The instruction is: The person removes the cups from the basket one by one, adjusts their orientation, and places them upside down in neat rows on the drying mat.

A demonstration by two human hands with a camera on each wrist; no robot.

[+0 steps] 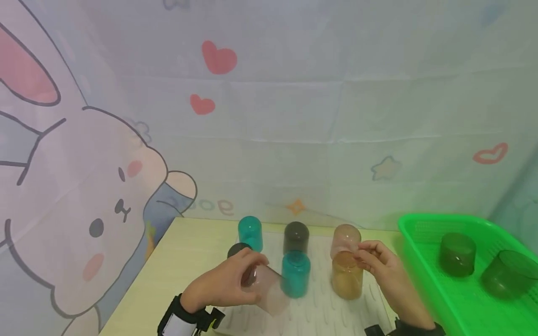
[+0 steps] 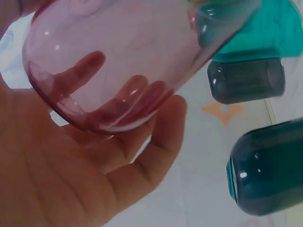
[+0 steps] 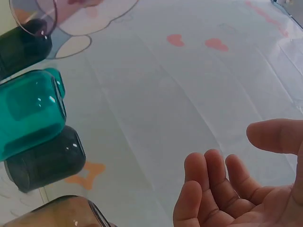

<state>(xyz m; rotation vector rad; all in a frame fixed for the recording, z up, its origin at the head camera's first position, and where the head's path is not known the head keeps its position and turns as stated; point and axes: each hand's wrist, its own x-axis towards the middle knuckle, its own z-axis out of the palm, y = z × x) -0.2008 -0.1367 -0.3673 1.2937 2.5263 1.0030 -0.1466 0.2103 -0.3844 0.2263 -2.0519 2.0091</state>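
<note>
Left hand (image 1: 229,280) has a clear pink cup (image 1: 269,289) wrapped in its fingers, tilted well over, mouth swinging toward the teal cup (image 1: 295,273) just beside it; from the wrist you can see fingers (image 2: 142,101) right through the cup wall. Right hand (image 1: 384,266) sits by the amber cup (image 1: 346,275), fingertips at its top edge or at the pale pink cup (image 1: 345,239) behind it, I can't tell which. The wrist view shows that hand loosely curled with nothing in the palm, so call it relaxed and touching, not gripping. Beyond the hands stand another teal cup (image 1: 250,232) and a dark cup (image 1: 296,237), all upside down on the white mat (image 1: 319,312) on the counter (image 1: 185,252). Off past the right hand, a green basket (image 1: 424,261) holds two green cups (image 1: 457,254). Looks to me like the setting-down step: the pink cup is in the air, being turned over. Next it needs levelling, mouth down, onto a free spot on the mat without clipping that teal neighbour.
</note>
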